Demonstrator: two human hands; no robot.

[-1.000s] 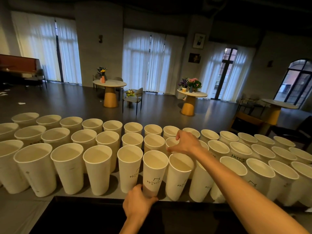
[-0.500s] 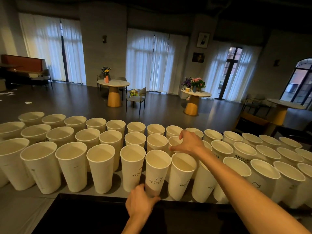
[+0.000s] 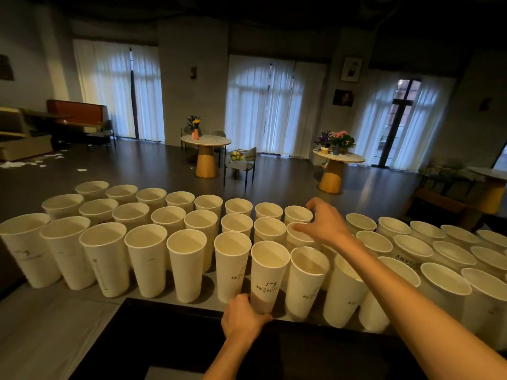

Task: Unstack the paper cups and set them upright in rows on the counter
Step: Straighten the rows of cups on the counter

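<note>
A: Cups (image 3: 189, 267) fill the table (image 3: 55, 311) in three rows, all upright, mouths up. The left hand (image 3: 242, 318), at six o'clock, grips the base of the front-row cup (image 3: 267, 275), fingers curled round its brownish foot. The right hand (image 3: 325, 224), toward one o'clock from it, hangs over the middle-row cup (image 3: 300, 234), thumb and fingers spread and bent above the rim.

B: Is the right grip holding that cup?

A: I cannot tell. The fingertips sit at the rim, but whether they pinch it or only hover is not clear from this angle.

B: So how should the step be done well?

A: My judgement: the row is tight, each cup just beside or touching its neighbours. Setting or nudging the middle-row cup calls for a light pinch at the rim and a straight vertical move, so the forearm does not sweep the cups beneath it. The left hand should steady the front-row cup low, as it does, and not squeeze, since thin paper walls dent easily.

B: Anything hidden?

A: Plenty. The right forearm covers several cups toward three o'clock. Cups at nine and three o'clock are cut by the frame edge. No remaining stack shows, so how many cups are left is unknown. The room is dim, and the print on the cups is too small to read in full.
</note>
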